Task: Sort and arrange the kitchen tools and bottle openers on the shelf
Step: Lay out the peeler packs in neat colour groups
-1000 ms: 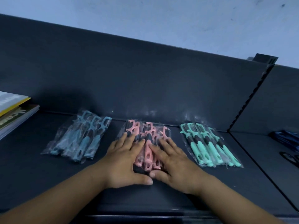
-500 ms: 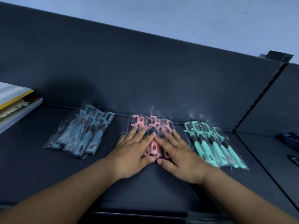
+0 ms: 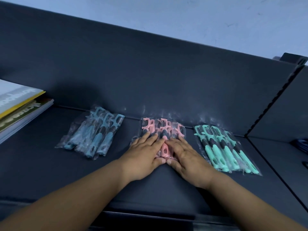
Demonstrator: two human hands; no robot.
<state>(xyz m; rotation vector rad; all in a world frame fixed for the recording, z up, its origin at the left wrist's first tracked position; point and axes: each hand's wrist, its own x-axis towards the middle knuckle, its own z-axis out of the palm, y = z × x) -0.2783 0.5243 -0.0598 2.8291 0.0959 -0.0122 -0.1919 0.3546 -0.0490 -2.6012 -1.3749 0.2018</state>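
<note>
Three groups of bagged kitchen tools lie in a row on the dark shelf (image 3: 50,172). The blue tools (image 3: 93,135) are on the left, the pink tools (image 3: 164,129) in the middle, the mint green tools (image 3: 223,149) on the right. My left hand (image 3: 145,155) and my right hand (image 3: 186,155) lie flat side by side on the pink pile, fingers straight, thumbs nearly touching at its near end. They cover most of the pink handles; only the heads and one handle between the hands show.
A stack of books (image 3: 18,107) sits at the far left of the shelf. The dark back panel (image 3: 150,72) rises behind the tools. A slotted upright (image 3: 273,100) splits off a right section, where dark items (image 3: 301,144) lie at the frame edge.
Both hands have slid the pink pile toward the back panel and drawn closer together on it. The blue and green piles have not shifted on the shelf.
</note>
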